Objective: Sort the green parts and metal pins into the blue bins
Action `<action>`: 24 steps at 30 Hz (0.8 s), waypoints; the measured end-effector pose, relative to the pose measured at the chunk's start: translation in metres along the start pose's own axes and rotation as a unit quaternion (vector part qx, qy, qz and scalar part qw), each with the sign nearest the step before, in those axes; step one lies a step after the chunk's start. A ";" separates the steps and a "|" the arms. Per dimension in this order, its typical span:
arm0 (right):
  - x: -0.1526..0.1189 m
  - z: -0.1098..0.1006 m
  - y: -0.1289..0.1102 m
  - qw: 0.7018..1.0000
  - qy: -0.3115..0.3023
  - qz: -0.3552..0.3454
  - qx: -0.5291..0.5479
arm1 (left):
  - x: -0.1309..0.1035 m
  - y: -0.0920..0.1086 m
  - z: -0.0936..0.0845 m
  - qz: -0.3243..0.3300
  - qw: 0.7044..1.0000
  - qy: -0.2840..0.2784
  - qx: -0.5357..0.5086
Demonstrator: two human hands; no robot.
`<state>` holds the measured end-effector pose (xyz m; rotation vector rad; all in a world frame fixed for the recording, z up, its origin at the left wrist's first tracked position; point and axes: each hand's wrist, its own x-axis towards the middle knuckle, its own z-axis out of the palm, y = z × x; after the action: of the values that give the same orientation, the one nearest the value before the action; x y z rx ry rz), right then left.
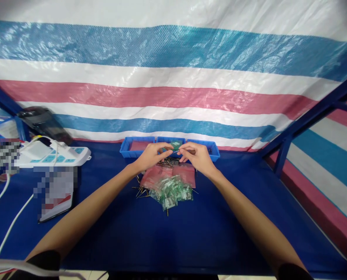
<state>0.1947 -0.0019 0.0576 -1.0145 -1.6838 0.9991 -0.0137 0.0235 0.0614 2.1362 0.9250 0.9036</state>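
Observation:
Above the front edge of the blue bins, my left hand and my right hand face each other, fingertips pinched. A thin, pale, rod-like piece spans the small gap between them; its exact kind is too small to make out. Below the hands lie pink bags, and nearer me a heap of small clear-and-green bags with metallic pieces showing inside. Loose thin brass-coloured pins stick out around the heap. Behind my fingers, something green shows in the middle bin.
Three blue bins stand in a row: the left bin holds something pink, while the right bin is partly hidden by my hand. A white power strip with cables and a tablet-like device lie at left. Striped sheeting hangs behind.

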 end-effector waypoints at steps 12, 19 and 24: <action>-0.001 0.001 -0.003 0.994 -0.039 -0.015 -0.099 | -0.004 0.006 0.002 0.050 0.997 0.062 -0.015; 0.001 0.002 0.003 0.978 -0.092 -0.001 -0.189 | -0.005 0.009 0.001 0.040 0.994 0.090 -0.036; 0.001 0.000 0.000 0.984 -0.038 -0.001 -0.172 | -0.003 0.005 0.000 0.016 0.997 0.042 -0.056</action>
<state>0.1943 -0.0011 0.0575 -1.2059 -1.9653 0.7676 -0.0137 0.0188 0.0645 2.0367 0.8639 1.0440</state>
